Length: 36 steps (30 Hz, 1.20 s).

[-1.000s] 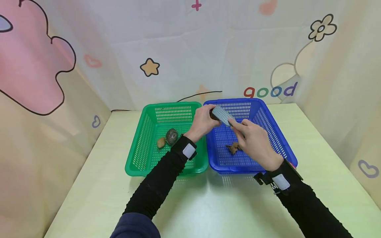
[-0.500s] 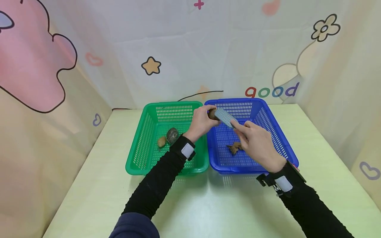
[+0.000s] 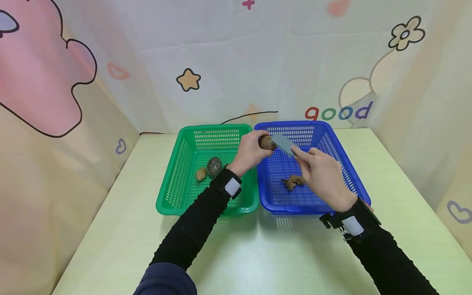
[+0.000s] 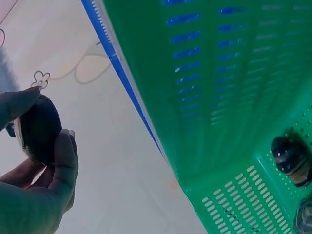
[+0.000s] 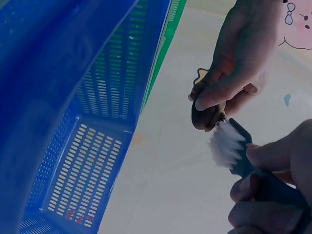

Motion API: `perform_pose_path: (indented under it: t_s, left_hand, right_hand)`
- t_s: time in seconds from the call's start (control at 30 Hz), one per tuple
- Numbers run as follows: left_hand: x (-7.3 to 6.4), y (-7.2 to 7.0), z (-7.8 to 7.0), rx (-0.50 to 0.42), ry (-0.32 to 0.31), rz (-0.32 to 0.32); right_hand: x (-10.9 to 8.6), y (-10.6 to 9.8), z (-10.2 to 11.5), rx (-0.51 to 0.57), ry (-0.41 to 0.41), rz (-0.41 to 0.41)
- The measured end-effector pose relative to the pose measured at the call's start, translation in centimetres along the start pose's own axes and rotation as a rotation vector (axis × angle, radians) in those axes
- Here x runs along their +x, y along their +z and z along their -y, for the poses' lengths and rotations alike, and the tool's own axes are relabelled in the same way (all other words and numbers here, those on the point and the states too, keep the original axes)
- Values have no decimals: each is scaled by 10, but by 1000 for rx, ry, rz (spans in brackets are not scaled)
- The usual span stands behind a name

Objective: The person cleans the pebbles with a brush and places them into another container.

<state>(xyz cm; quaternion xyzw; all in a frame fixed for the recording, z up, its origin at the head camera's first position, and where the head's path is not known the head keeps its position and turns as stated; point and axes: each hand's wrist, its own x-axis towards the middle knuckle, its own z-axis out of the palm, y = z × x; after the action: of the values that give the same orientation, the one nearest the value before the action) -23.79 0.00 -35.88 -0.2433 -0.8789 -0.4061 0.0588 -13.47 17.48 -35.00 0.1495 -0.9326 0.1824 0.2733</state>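
Over the inner rims of the two baskets, my left hand [image 3: 250, 151] grips a brown rounded stone [image 3: 266, 142] between thumb and fingers. The same stone [image 4: 41, 129] looks dark in the left wrist view. My right hand [image 3: 324, 176] holds a brush [image 3: 283, 143] with a grey-blue back, its index finger along it. White bristles [image 5: 226, 144] meet the stone's lower end in the right wrist view, where the brush handle is partly covered by the fingers. A dark grey stone [image 3: 214, 166] and a smaller tan stone [image 3: 200, 174] lie in the green basket [image 3: 173, 211].
Beside the green basket stands a blue basket [image 3: 291, 211], with dry brown leaves [image 3: 293, 182] on its floor below my right hand. Both sit on a pale table [image 3: 254, 262]. A printed curtain [image 3: 228, 61] hangs behind.
The brush has slid a little to the right and tilted, so its back looks narrower. More of the stone shows now. My left hand keeps its grip almost in place.
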Motion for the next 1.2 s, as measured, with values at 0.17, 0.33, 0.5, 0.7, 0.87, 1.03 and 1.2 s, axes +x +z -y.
perform_pose_path:
  t_s: [0.17,0.33,0.5,0.7,0.87,1.03,1.2]
  left_hand:
    - [1,0,-2,9,52,9]
    - [3,-2,-2,-11,39,-9]
    - [2,-3,-6,-23,39,49]
    - [4,-6,-6,-37,42,14]
    - [2,-7,-2,-50,2,1]
    - [0,-3,-4,-37,12,54]
    - [1,0,-3,-57,31,25]
  right_hand:
    - [1,7,4,37,-15,-15]
    - [-9,4,1,27,-34,-17]
    - [-3,2,-1,6,18,-73]
    - [-3,7,4,55,-67,-59]
    - [-6,2,-3,7,-38,-60]
    - [2,4,-2,31,6,-73]
    - [0,8,1,99,-42,-46]
